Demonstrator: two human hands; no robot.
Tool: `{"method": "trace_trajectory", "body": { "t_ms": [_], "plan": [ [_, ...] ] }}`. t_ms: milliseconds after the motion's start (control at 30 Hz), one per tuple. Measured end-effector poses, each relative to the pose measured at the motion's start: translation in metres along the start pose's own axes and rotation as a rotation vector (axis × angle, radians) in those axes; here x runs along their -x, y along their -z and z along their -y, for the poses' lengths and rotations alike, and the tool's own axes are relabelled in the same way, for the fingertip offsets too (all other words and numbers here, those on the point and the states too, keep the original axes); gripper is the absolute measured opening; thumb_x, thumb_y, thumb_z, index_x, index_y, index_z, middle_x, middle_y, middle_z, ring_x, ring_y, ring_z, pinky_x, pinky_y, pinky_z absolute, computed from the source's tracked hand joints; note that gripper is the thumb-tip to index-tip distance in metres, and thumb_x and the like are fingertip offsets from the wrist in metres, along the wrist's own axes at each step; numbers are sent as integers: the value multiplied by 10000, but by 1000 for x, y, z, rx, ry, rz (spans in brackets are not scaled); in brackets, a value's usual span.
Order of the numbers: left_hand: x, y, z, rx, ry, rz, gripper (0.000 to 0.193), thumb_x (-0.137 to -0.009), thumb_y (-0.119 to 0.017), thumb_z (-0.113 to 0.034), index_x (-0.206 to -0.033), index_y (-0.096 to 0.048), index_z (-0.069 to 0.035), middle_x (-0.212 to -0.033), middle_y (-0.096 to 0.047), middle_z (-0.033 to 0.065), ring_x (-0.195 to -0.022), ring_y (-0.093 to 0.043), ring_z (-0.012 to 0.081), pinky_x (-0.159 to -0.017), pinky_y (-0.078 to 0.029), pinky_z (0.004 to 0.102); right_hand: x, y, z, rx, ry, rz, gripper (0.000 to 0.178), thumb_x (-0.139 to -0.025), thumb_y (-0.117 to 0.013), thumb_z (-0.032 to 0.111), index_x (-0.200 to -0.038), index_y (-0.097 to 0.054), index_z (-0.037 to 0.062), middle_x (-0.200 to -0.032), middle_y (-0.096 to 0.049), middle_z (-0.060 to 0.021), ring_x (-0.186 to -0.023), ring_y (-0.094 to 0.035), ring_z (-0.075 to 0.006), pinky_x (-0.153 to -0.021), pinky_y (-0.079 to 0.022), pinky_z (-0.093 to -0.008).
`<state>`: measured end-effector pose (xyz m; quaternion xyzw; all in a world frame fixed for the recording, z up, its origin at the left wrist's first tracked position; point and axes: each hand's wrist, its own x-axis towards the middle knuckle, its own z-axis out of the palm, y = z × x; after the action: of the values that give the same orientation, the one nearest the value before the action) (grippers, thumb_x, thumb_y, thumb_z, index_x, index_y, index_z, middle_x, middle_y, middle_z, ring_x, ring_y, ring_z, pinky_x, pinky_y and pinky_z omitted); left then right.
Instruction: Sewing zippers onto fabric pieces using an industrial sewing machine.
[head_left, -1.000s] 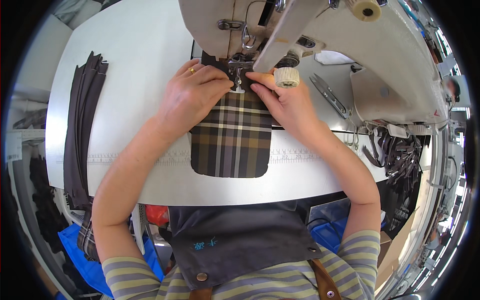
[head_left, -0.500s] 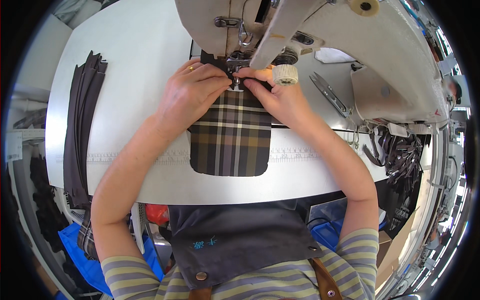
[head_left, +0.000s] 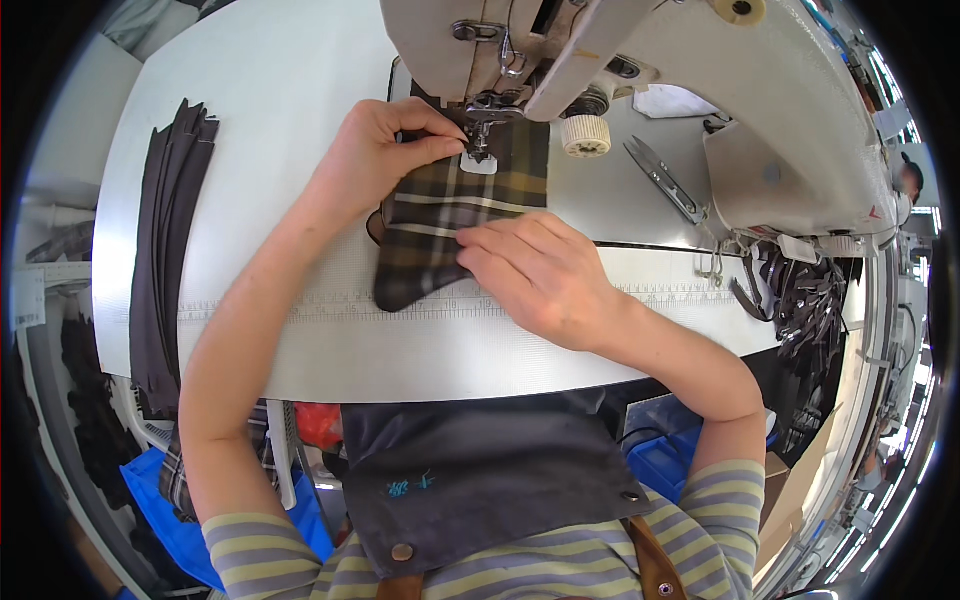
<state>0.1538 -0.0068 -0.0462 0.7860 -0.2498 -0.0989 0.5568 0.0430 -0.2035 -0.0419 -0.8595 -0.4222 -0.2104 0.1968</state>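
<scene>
The plaid fabric piece [head_left: 430, 215], dark with white, grey and tan bands, lies under the presser foot [head_left: 480, 145] of a sewing machine [head_left: 690, 75]. Just left of the foot, my left hand [head_left: 385, 150] has thumb and forefinger pinched together; what is between them is too small to make out. Lower down, my right hand [head_left: 545, 275] grips the plaid piece near its right side, and the near edge there is drawn up at a slant. A dark edge of fabric [head_left: 376, 226] shows along the piece's left side.
Dark fabric strips [head_left: 170, 250] lie stacked on the left of the white table [head_left: 300, 350]. Thread snips [head_left: 665, 180] rest right of the needle area. A bundle of dark strips [head_left: 805, 300] hangs at the right edge. Blue bins [head_left: 165, 515] sit below the table.
My right hand has left the presser foot and come down onto the plaid piece, now gripping it. The piece has turned and moved away from me. My left hand stays beside the foot.
</scene>
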Motion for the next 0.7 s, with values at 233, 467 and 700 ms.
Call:
{"method": "trace_trajectory", "body": {
  "t_ms": [233,467,700],
  "plan": [
    [-16,21,13,79,-92,200,96,-836,-685,-46,-897,-724,17,-866,-681,48,-806,-601,110,-771,-478,261,-39,-9,11,-69,-86,-171,233,-684,-741,49,-894,-646,13,-956,-703,-97,-814,-682,-248,-683,-550,-333],
    [6,-4,-10,-91,29,-51,140,-842,-693,-88,-914,-714,30,-815,-673,42,-743,-582,96,-709,-474,255,13,5,-9,-107,-2,-3,203,-712,-717,58,-895,-647,2,-1022,-702,-126,-957,-683,-286,-795,-563,-382],
    [3,0,-16,-68,49,-69,140,-844,-683,-86,-920,-712,28,-809,-668,37,-737,-579,93,-701,-476,260,6,3,-6,-64,52,86,203,-725,-676,77,-909,-631,3,-1053,-688,-139,-982,-669,-283,-798,-548,-373]
  ]
}}
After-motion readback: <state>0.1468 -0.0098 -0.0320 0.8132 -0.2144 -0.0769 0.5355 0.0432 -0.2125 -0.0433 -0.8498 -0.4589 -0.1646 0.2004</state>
